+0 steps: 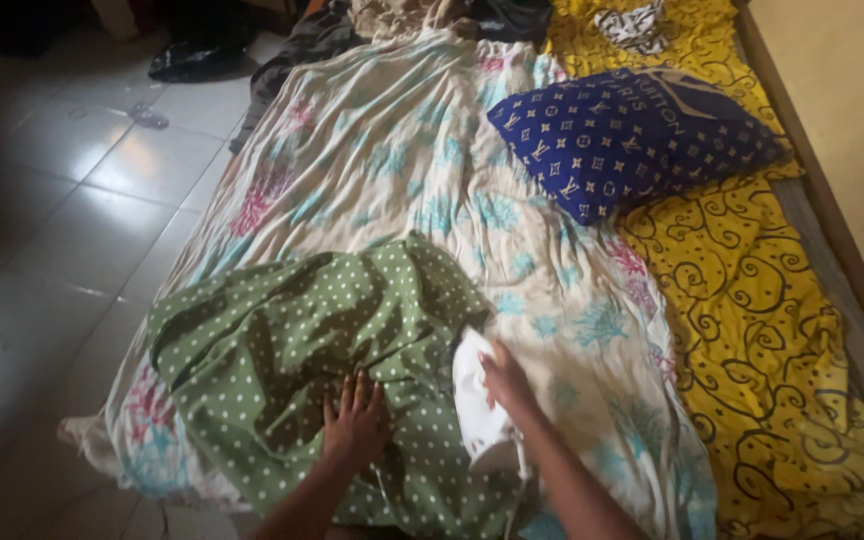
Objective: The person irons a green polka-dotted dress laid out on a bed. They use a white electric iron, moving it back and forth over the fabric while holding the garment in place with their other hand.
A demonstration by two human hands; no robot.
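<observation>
Left hand [357, 420] lies spread flat on the green dotted cloth [292, 350] on the floral sheet [402, 170], right hand [504, 378] grips the white iron [480, 410]; advisable: smooth creases ahead of it.

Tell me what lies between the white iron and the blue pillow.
In the head view, only the pale floral sheet stretches between the white iron and the blue patterned pillow; nothing else sits there.

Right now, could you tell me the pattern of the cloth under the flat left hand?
Green with small white polka dots; the head view shows the cloth under the left hand.
</observation>
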